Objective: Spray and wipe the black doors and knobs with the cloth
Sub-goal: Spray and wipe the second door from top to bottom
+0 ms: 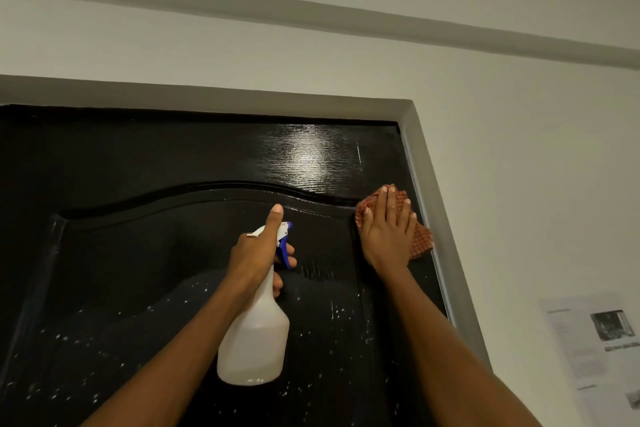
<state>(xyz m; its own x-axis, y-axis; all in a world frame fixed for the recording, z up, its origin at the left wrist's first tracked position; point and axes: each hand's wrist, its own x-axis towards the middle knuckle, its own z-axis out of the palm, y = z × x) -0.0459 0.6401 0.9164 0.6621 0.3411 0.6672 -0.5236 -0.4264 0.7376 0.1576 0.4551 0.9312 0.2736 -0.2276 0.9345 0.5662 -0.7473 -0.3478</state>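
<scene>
Both hands are working high on the black door (pixel 138 270): I am watching the right hand (pixel 386 230) lying flat, fingers straight and spread, pressing the red checked cloth (pixel 420 239) against the door's upper right corner, just beside the grey frame (pixel 420 163). The left hand (pixel 258 248) is gripping the neck of the white spray bottle (pixel 254 336), thumb sticking straight up, fingers curling round below the blue trigger (pixel 284 246).

Going from largest to smallest, the door is filling the lower left of the view, its arched raised panel carrying white droplets across the lower part while the top rail is shining under a light. The white wall (pixel 519 149) is rising behind, with a printed sheet (pixel 602 350) stuck on it at lower right. The bottle is hanging in front of the panel, apart from the cloth.

The bottle's long axis is running nearly upright, base toward me and down, leaning slightly left at the bottom; its nozzle is pointing right and a little up, toward the cloth hand.

2 risks are standing out, in my judgement. A squeeze now would be wetting the right hand or the frame rather than the panel, because of where the nozzle is aiming. The droplets lower down are sitting unwiped and could be running into streaks while the cloth is busy at the corner.
</scene>
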